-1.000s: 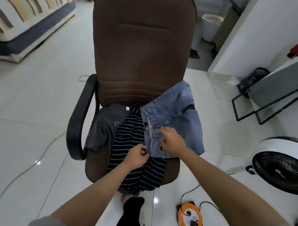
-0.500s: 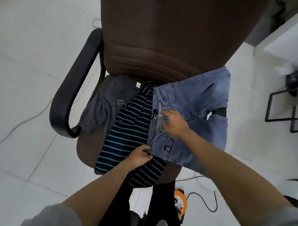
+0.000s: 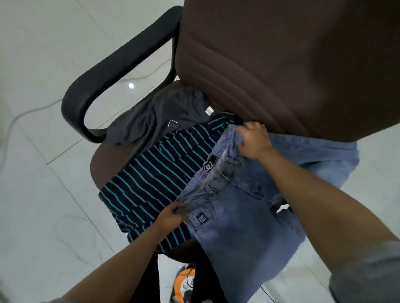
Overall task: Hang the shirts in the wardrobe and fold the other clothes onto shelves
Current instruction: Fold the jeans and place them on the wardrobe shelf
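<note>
Now, count: three garments lie on one brown office chair point(image 3: 288, 63).
Denim shorts point(image 3: 237, 216): one pair, on the right side of the seat, one leg draped over the front edge, its waistband lying over the striped shirt.
Striped shirt point(image 3: 148, 181): one, dark with teal stripes, spread across the middle of the seat, partly under the shorts.
Grey shirt point(image 3: 154, 120): one, crumpled at the back left of the seat, beside the black armrest point(image 3: 106, 80).
Left hand point(image 3: 169, 216): your fingers pinch the near end of the shorts' waistband.
Right hand point(image 3: 254, 139): your fingers curl round the far end of the same waistband, close to the chair back.
Hands together or apart: apart, one at each end of the waistband.
Floor: one orange cable reel point(image 3: 185, 282) shows below the seat, on white tiles.
</note>
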A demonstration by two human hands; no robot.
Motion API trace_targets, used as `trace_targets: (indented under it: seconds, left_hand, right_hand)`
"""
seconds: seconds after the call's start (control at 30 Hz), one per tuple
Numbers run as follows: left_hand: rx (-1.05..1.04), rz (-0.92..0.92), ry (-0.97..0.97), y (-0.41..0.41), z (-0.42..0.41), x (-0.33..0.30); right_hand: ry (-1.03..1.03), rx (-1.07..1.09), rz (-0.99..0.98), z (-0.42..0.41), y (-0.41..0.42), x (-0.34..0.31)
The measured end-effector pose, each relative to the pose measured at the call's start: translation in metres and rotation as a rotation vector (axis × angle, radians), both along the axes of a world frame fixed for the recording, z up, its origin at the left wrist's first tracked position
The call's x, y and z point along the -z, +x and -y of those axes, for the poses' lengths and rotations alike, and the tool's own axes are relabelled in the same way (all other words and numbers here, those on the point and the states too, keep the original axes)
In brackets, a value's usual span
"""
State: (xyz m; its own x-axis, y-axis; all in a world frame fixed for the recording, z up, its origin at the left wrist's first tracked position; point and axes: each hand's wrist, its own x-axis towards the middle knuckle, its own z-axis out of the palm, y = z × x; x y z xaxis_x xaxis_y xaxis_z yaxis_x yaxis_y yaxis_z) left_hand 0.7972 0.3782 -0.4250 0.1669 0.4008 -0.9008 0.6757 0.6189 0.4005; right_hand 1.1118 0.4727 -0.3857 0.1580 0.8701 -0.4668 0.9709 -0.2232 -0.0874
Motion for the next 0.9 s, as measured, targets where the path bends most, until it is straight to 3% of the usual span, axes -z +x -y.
trace_targets:
  seconds: [0.23,0.43,0.53,0.67,0.9]
  left_hand:
    - [-0.318,0.008,0.067,0.010,0.016,-0.004]
    - [-0.450,0.000,0.053,0.013,0.021,-0.012]
    - [-0.491,0.012,0.046,0.016,0.022,-0.017]
    - [-0.527,0.039,0.069,0.018,0.026,-0.027]
    - [-0.646,0.165,0.079,0.028,0.023,-0.070]
  right_hand:
    - [-0.227,-0.112,0.188,-0.007,0.011,0.007]
    - [-0.268,-0.111,0.231,-0.006,0.009,0.010]
    - [-0.218,-0.058,0.172,0.001,0.002,0.010]
    - [-0.165,-0.004,-0.069,0.002,0.006,0.000]
    - [-0.173,-0.008,-0.262,0.007,-0.009,-0.054]
